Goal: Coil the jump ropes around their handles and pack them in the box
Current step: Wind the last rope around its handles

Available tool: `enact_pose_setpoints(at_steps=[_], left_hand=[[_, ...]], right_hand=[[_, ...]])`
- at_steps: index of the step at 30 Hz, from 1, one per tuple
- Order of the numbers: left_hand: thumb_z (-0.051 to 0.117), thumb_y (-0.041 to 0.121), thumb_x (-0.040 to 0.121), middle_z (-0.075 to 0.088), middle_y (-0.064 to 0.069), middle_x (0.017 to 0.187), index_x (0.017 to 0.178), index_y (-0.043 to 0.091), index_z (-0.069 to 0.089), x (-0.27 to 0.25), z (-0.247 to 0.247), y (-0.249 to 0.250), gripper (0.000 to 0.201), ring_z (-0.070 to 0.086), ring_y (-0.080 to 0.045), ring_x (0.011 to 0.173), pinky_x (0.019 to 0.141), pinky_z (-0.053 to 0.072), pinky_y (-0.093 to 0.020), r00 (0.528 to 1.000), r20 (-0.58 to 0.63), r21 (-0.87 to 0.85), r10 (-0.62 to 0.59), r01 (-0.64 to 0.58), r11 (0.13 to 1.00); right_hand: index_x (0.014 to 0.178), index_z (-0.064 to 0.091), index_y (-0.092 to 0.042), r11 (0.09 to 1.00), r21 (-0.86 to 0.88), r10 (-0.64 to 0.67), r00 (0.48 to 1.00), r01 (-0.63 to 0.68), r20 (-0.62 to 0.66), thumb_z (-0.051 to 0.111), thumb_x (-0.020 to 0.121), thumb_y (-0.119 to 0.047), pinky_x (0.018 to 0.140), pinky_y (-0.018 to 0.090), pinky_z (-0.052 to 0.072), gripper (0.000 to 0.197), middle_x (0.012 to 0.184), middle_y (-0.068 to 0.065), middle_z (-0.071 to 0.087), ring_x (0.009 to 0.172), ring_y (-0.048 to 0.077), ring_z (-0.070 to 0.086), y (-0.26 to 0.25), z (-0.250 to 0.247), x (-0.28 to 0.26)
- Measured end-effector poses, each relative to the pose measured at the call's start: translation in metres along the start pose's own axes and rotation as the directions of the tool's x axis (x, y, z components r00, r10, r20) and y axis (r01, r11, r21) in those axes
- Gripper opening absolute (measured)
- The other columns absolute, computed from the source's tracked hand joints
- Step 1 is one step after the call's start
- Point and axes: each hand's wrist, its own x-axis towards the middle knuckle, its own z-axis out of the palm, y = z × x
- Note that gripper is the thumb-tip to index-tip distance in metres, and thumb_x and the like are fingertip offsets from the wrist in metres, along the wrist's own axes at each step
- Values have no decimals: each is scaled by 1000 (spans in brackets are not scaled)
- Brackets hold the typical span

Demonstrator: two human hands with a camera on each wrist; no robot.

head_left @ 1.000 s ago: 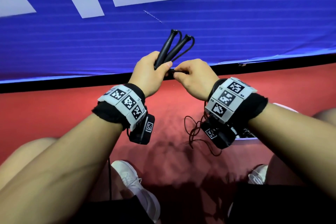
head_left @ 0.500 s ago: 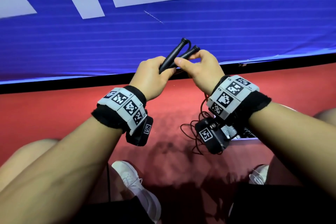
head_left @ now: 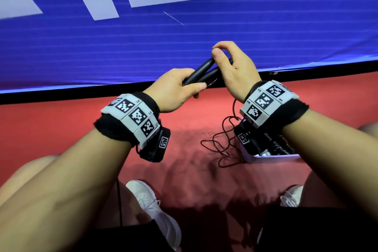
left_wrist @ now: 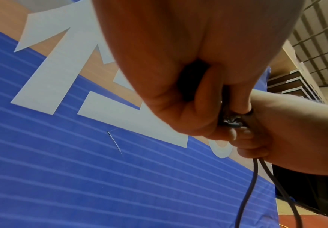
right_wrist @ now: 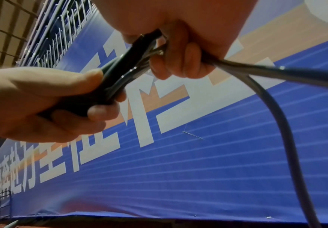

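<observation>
Two black jump rope handles (head_left: 201,71) lie side by side, pointing up and to the right. My left hand (head_left: 178,88) grips their lower ends; in the right wrist view its fingers curl round the handles (right_wrist: 116,77). My right hand (head_left: 231,67) is at the handles' top ends and holds the thin dark rope (right_wrist: 276,72) in its curled fingers. The loose rope (head_left: 223,143) hangs down under the right wrist in tangled loops onto the red floor. The white box (head_left: 274,157) sits beneath my right forearm, mostly hidden, with dark things inside.
A blue banner (head_left: 143,47) with white lettering stands close in front, behind a black strip. Red floor (head_left: 61,129) lies below. My knees and white shoes (head_left: 151,204) are at the bottom of the head view.
My right hand has risen from beside the left thumb to the top ends of the handles, taking the rope with it. The handles have tilted lower to the right.
</observation>
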Motion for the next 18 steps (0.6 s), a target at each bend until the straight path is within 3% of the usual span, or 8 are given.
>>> enact_pose_setpoints(at_steps=[2,4,7,11,14,18], left_hand=[[57,29,96,51,21,46,75,18,57,-2,-1,3,24,40,2,37,41,30,-9,999,34,-3,0,0,1000],[57,29,97,51,21,46,75,17,57,-3,0,4,25,41,0,38,41,31,-10,999,48,-2,-1,1,1000],[61,28,94,60,14,62,80,27,57,-2,4,1,15,44,0,45,47,34,-13,999,-43,-49,21,-23,999],[66,25,90,61,10,78,95,36,51,-1,8,0,19,50,-1,58,61,41,-19,976,-208,-60,67,-81,995],[66,29,90,60,15,82,104,31,57,-5,13,-1,17,55,-1,72,67,40,-12,975,-192,52,113,-105,993],[59,28,95,65,0,76,92,18,60,1,13,-6,11,56,-17,69,63,40,-21,972,-212,107,102,-81,991]], right_hand=[[93,59,-21,1000,17,-27,1000,27,-2,44,97,-35,62,19,38,21,79,10,61,67,15,50,0,0,0],[78,53,-22,1000,14,-26,1000,26,8,43,98,-33,59,15,35,25,65,-3,50,60,7,44,1,2,0],[67,39,-27,999,-46,-16,1000,16,-12,40,99,-33,55,15,31,33,58,-9,39,54,4,38,4,3,1],[64,31,-21,1000,-24,4,996,-6,-89,36,101,-31,53,17,30,38,58,-9,32,51,4,33,6,1,6],[64,30,-21,999,-50,9,996,-13,-87,35,101,-32,54,18,28,39,59,-8,33,53,6,31,7,1,6],[70,38,-23,998,26,58,995,-56,-86,38,99,-36,59,16,35,32,62,-9,40,55,2,39,4,0,8]])
